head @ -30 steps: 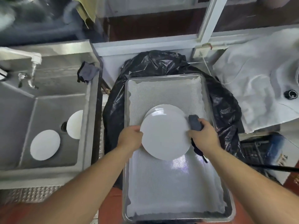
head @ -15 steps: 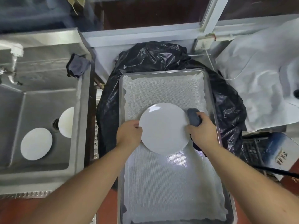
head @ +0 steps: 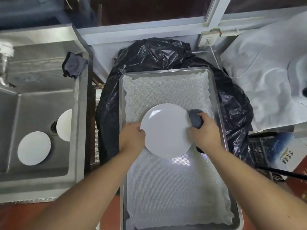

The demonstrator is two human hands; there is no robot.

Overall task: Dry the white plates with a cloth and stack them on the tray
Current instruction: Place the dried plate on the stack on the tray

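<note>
Lying flat on the floor of the steel sink (head: 79, 130) at far left is one white plate (head: 34, 148), and a second plate (head: 65, 125) rests nearer the sink's right wall, partly over the drain (head: 53, 126). A dark grey rag (head: 74, 65) hangs over the sink's upper right rim. To the right of the sink, a metal tray (head: 221, 113) lined with a white mesh mat (head: 166, 87) sits on top of a black plastic bag (head: 159, 53). Over the middle of the tray, a round white plate (head: 166, 131) is held between both hands. The left hand (head: 132, 138) grips the plate's left edge, its fingers curled around the rim. The right hand (head: 205, 132) is at the plate's right edge, its fingers wrapped around a bunched dark grey cloth (head: 196, 119) that touches the rim there. Whether another plate lies beneath the held one cannot be told. Farther right, a white sheet (head: 265, 77) covers a surface beside the tray, and a dark crate (head: 259, 150) with a printed box (head: 282, 150) stands below it.
</note>
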